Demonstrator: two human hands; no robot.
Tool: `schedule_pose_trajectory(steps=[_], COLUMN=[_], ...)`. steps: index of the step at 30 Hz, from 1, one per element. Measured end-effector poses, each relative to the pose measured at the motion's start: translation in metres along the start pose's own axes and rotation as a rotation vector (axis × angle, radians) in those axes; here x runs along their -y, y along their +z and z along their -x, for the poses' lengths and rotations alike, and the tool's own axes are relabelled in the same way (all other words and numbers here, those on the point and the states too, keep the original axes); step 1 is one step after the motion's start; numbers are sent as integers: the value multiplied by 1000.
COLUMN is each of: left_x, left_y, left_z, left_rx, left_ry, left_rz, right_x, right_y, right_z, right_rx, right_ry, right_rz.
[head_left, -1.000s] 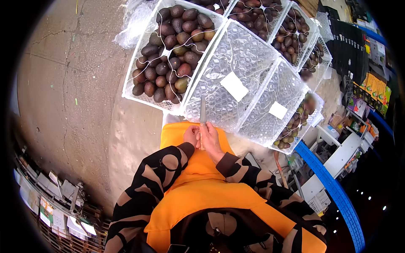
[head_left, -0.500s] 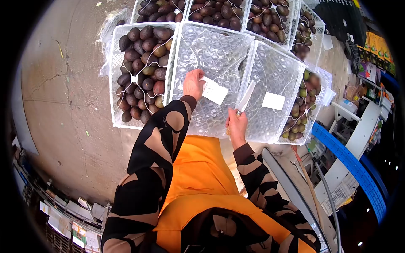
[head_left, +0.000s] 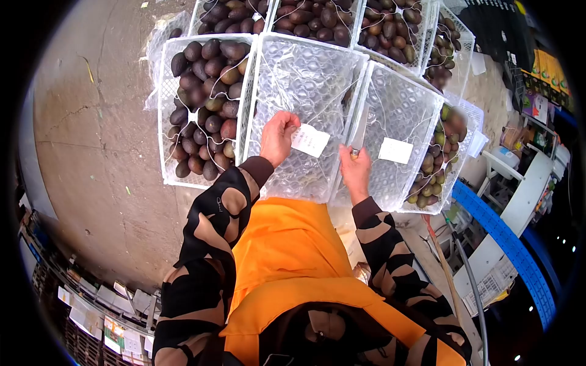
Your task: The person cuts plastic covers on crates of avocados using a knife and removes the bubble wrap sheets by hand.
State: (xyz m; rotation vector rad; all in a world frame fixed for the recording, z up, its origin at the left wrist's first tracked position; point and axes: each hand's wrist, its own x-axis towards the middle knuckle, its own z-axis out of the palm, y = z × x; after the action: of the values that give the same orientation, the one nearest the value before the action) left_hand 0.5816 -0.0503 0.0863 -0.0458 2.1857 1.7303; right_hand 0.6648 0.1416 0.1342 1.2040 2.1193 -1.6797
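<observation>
My left hand (head_left: 278,139) is closed at the left edge of a white paper label (head_left: 311,141), pinching its corner. The label lies over the clear bubble wrap (head_left: 305,73) covering a white plastic crate. My right hand (head_left: 356,171) grips a knife (head_left: 361,128), its blade pointing away from me over the rims where two wrapped crates meet. Most of the handle is hidden by my fingers. Right of the knife, a second white label (head_left: 395,150) lies on the neighbouring crate's bubble wrap. White string crosses both covered crates.
On the left stands a crate of dark avocados (head_left: 198,140) tied with string. More avocado crates (head_left: 314,21) line the back, and greener avocados (head_left: 430,177) fill one at the right. A blue curved beam (head_left: 506,238) and white shelving (head_left: 519,201) stand farther right.
My left hand has shifted slightly down, still at the label's corner. My right hand has moved right and a little up; the knife blade now points more straight away from me.
</observation>
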Motion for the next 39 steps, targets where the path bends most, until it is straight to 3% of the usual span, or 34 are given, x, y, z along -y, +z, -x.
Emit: schedule_pose_trajectory(steps=[2,3,5,8,11,14,15,18,20,21,24,27,28,30,31,32,35,36,39], left_x=[-11,-13,-12,11,3,2,0,-10,-10,-8,-11,-31,-7,31,25,47,52,52,44], left_y=[7,9,14,24,18,11,6,-8,-11,-6,25,48,66,73,67,66,69,75,82], left_z=[12,17,19,22,19,15,16,29,64,89,168,180,173,124,93,73,29,22,21], left_rx=[-55,-79,-164,-276,-245,-183,-136,51,247,366,657,542,203,-264,-314,-234,-282,-400,-376], left_ry=[76,113,66,-57,-273,-60,55,345,396,390,378,-172,-291,-623,-765,-898,-1089,-1113,-1096], left_rz=[-131,-200,-135,-5,20,-152,-214,-331,-272,-240,-55,123,255,397,512,572,745,761,749], right_x=[18,27,42,21,23,12,8,-11,-23,-49,-72,-68,-70,-47,-43,-42,-45,-44,-38], right_y=[22,33,59,96,105,99,97,89,70,51,-24,-70,-81,-80,-74,-65,-32,-23,-13], right_z=[-1,-4,-16,-42,-53,-56,-57,-21,30,57,152,158,142,115,103,97,101,107,108], right_rx=[57,136,291,341,330,335,335,230,146,93,6,-278,-341,-306,-282,-249,-147,-130,-85], right_ry=[17,147,399,458,369,80,-41,76,231,231,382,401,389,348,309,314,328,351,372], right_rz=[71,79,91,69,147,219,252,-7,-159,-23,3,-109,-121,-168,-183,-218,-338,-352,-379])
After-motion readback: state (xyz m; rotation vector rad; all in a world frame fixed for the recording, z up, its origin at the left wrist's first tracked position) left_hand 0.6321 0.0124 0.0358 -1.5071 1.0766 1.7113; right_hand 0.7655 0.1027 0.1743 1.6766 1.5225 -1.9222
